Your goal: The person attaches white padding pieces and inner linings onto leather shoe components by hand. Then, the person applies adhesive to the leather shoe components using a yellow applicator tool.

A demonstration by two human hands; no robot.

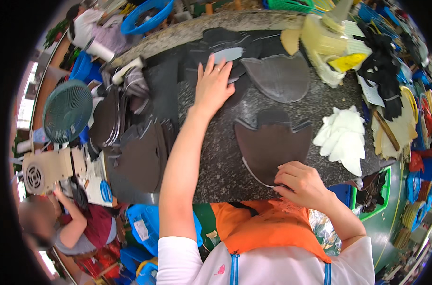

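Note:
On the dark speckled tabletop (pixel 216 171) a brown cut fabric piece (pixel 273 140), shaped like a shoe upper with a notched top and a white lower edge, lies in front of me. My right hand (pixel 299 184) has its fingers curled at the lower right edge of that piece, gripping it. My left hand (pixel 213 90) reaches farther off, fingers spread, its tips by a pale grey patch (pixel 228 54) on a pile of dark pieces (pixel 216 40). A similar dark grey piece (pixel 282 78) lies to the right of my left hand.
White cut pieces (pixel 341 137) are heaped at the right. A yellowish glue container (pixel 325 38) stands at the far right. Brown pieces (pixel 140 154) are stacked at the left, beside a green fan (pixel 68 111). A person (pixel 78 223) works at the lower left. A green crate (pixel 384 194) stands right of the table.

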